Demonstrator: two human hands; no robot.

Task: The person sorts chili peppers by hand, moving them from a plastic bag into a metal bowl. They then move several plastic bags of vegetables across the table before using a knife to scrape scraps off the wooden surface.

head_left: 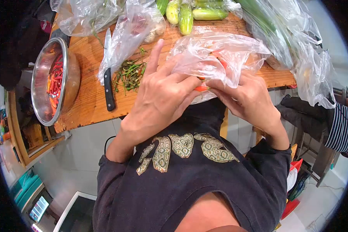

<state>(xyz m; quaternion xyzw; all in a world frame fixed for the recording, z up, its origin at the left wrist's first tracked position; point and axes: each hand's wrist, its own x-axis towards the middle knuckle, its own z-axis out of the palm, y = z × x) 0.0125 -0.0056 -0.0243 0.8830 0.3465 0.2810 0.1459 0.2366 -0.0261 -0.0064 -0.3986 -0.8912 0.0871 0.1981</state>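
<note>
My left hand (pixel 160 92) and right hand (pixel 245 98) pinch a red chili (pixel 202 88) between them, under a clear bag (pixel 216 56) holding more. At ten o'clock on the counter (pixel 85 100), a steel bowl (pixel 46 83) holds red chilies; cucumbers (pixel 185 17) lie at twelve.

There were two hands (pixel 205 96), one knife (pixel 109 83) and one steel bowl (pixel 46 77) on the counter (pixel 89 104). One pile of green stems (pixel 130 74) lay there. At least three cucumbers (pixel 185 17) were visible, and several plastic bags (pixel 216 54).
</note>
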